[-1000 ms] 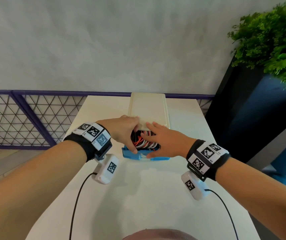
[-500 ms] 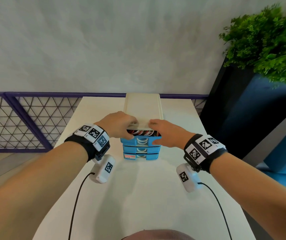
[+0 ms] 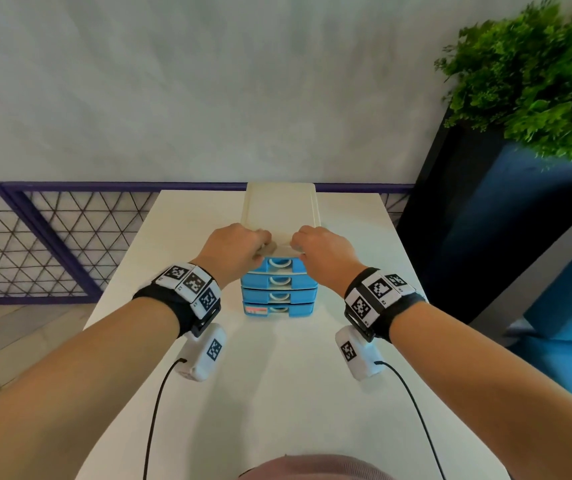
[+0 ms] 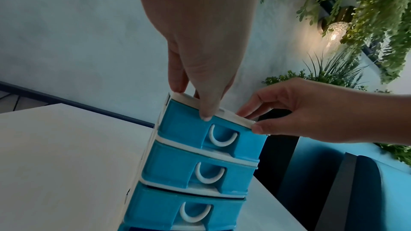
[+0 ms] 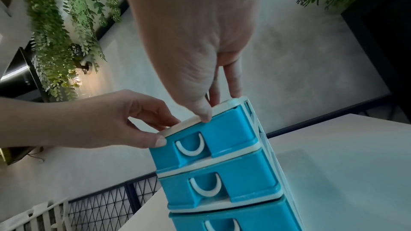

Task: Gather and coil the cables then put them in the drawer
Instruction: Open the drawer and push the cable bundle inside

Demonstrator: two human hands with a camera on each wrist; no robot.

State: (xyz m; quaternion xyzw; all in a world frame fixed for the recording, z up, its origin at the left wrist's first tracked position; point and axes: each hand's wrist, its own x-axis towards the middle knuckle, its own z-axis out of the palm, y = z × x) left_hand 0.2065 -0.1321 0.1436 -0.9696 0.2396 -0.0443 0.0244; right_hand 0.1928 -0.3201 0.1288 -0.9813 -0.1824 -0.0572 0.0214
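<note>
A small drawer unit (image 3: 281,209) with a cream top and several blue drawers stands at the far middle of the white table (image 3: 277,393). Its top drawer (image 3: 279,265) is pushed in flush, and no cables show. My left hand (image 3: 243,245) grips the unit's front top edge on the left, thumb (image 4: 205,113) on the top drawer (image 4: 184,129) front and fingers on the cream top. My right hand (image 3: 322,249) pinches the same edge on the right, thumb (image 5: 204,111) on the drawer (image 5: 229,133) face.
A dark planter (image 3: 468,220) with a green plant (image 3: 537,74) stands right of the table. A purple mesh railing (image 3: 35,244) runs behind and to the left. Black wires (image 3: 159,403) hang from my wrist cameras over the near tabletop.
The top drawer, open a second ago with coiled cables showing, has been pushed fully in. Both hands moved from inside the drawer to the unit's front top edge.
</note>
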